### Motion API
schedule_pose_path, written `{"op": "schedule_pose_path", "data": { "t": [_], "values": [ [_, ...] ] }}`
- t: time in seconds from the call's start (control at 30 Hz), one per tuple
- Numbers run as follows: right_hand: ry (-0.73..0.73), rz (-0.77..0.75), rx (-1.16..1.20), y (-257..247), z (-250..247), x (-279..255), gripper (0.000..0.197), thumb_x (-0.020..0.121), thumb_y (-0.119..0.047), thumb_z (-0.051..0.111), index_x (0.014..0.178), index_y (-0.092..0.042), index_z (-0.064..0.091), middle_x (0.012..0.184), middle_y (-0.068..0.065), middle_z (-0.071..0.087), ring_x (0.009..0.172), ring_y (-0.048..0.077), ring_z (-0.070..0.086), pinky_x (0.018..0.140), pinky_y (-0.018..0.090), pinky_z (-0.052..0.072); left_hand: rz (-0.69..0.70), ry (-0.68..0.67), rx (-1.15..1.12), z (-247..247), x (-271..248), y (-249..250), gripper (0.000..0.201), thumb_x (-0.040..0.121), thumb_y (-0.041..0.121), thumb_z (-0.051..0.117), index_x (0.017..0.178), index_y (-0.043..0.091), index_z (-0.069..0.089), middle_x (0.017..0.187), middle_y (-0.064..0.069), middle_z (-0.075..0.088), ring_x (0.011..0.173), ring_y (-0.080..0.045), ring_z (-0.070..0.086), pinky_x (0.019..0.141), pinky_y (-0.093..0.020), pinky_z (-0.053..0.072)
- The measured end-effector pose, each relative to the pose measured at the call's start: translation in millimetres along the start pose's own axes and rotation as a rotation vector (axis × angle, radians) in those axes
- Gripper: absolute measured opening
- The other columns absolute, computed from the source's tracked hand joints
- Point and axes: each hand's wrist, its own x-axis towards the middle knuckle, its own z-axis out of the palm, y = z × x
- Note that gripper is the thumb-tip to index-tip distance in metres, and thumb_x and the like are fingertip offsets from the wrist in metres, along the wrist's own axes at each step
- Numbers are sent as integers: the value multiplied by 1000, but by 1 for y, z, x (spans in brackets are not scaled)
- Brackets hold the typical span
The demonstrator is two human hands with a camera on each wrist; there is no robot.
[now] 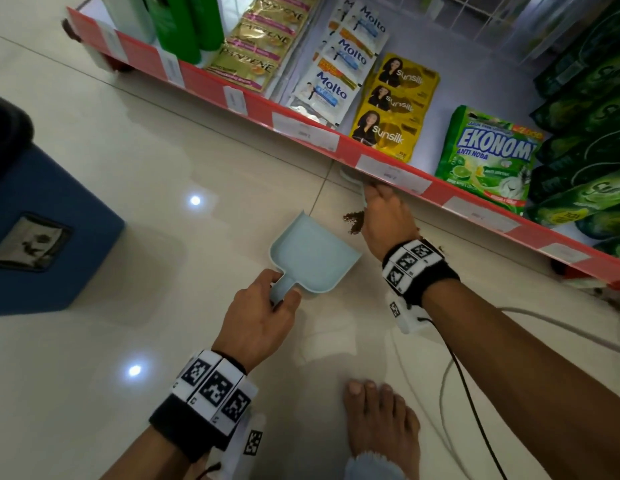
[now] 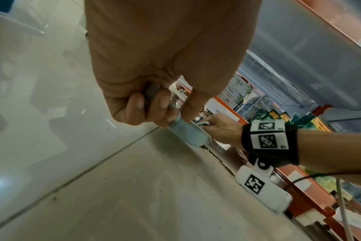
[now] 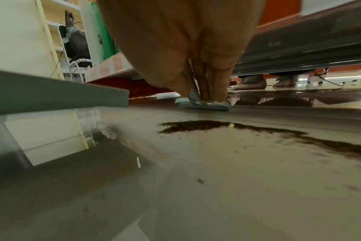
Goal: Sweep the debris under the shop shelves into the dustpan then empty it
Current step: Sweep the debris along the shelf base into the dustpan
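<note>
1. Left hand — fingers curled round the light-blue dustpan handle, pan on the tiled floor.
2. Right hand pinches a small brush under the red-edged shelf.
3. Brown debris — on the floor beside the dustpan.

I count one pale blue dustpan on the floor and one small brush, one in each of my two hands: my left hand on the dustpan, my right hand on the brush. There is one dark trail of debris along the shelf edge. One blue bin stands to my left. One of my bare feet shows below. On the one red-edged shelf I count three yellow Sunsilk sachets, one green Ekonomi bag, at least three Molto sachets in an overlapping strip and at least three gold Pantene sachets. The green bottles and dark green packs overlap too much to count.
</note>
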Motion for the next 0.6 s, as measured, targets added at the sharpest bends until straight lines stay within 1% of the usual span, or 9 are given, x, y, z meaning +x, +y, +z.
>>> {"op": "schedule_pose_path", "data": {
  "t": [0.1, 0.2, 0.23, 0.3, 0.37, 0.4, 0.47, 0.53, 0.6],
  "values": [
    [-26, -138, 46, -15, -3, 6, 60, 85, 8, 48, 143, -7, 42, 141, 12, 49, 118, 36, 55, 99, 41, 46, -21, 14, -7, -4, -3, -6, 22, 93, 40, 54, 104, 20, 54, 66, 6, 59, 59, -13, 55, 56, -29, 40],
    [-77, -279, -1, -14, -13, -9, 45, 91, -2, 47, 136, -5, 50, 136, 15, 54, 114, 35, 58, 97, 39, 48, -29, 33, -19, -8, -4, -9, 25, 94, 41, 54, 106, 20, 55, 66, 7, 58, 58, -12, 55, 55, -29, 39],
    [-79, -308, -11, -12, -18, -15, 40, 93, -6, 48, 132, -6, 54, 133, 15, 57, 112, 35, 59, 94, 40, 49, -29, 43, -23, -9, -4, -10, 25, 94, 41, 53, 107, 19, 55, 66, 7, 58, 58, -12, 55, 55, -29, 39],
    [-62, -330, -1, -11, -31, -25, 32, 95, -12, 48, 125, -8, 59, 120, 14, 63, 101, 35, 61, 86, 43, 52, -33, 57, -27, -11, -2, -11, 27, 94, 42, 53, 108, 19, 55, 66, 7, 58, 58, -12, 54, 53, -29, 38],
    [-26, -351, 10, -15, -44, -25, 30, 97, -14, 48, 124, -9, 60, 112, 12, 65, 92, 34, 63, 79, 44, 53, -36, 62, -30, -11, 0, -12, 27, 94, 42, 52, 108, 19, 55, 65, 7, 57, 57, -11, 53, 52, -28, 36],
    [-6, -370, 14, -21, -49, -22, 31, 97, -14, 48, 125, -10, 60, 112, 11, 65, 91, 32, 63, 79, 42, 54, -39, 63, -28, -12, 0, -12, 27, 94, 42, 52, 108, 19, 55, 66, 7, 57, 57, -10, 53, 52, -27, 36],
    [31, -416, 32, -41, -55, -10, 33, 98, -12, 47, 129, -10, 59, 118, 11, 64, 97, 30, 63, 84, 39, 54, -43, 59, -26, -12, 2, -13, 27, 94, 42, 52, 108, 19, 55, 66, 7, 58, 58, -10, 54, 52, -27, 36],
    [54, -463, 19, -67, -53, 9, 35, 99, -9, 45, 131, -9, 57, 127, 11, 61, 106, 29, 62, 90, 41, 53, -42, 53, -26, -12, 3, -15, 27, 94, 42, 53, 107, 19, 55, 65, 8, 58, 57, -10, 54, 52, -27, 37],
    [68, -502, -39, -94, -46, 32, 34, 101, -8, 43, 133, -9, 55, 132, 11, 59, 108, 28, 63, 90, 41, 54, -43, 54, -26, -13, 3, -17, 26, 94, 41, 53, 108, 19, 55, 64, 8, 57, 56, -10, 53, 52, -27, 36]
  ]
}}
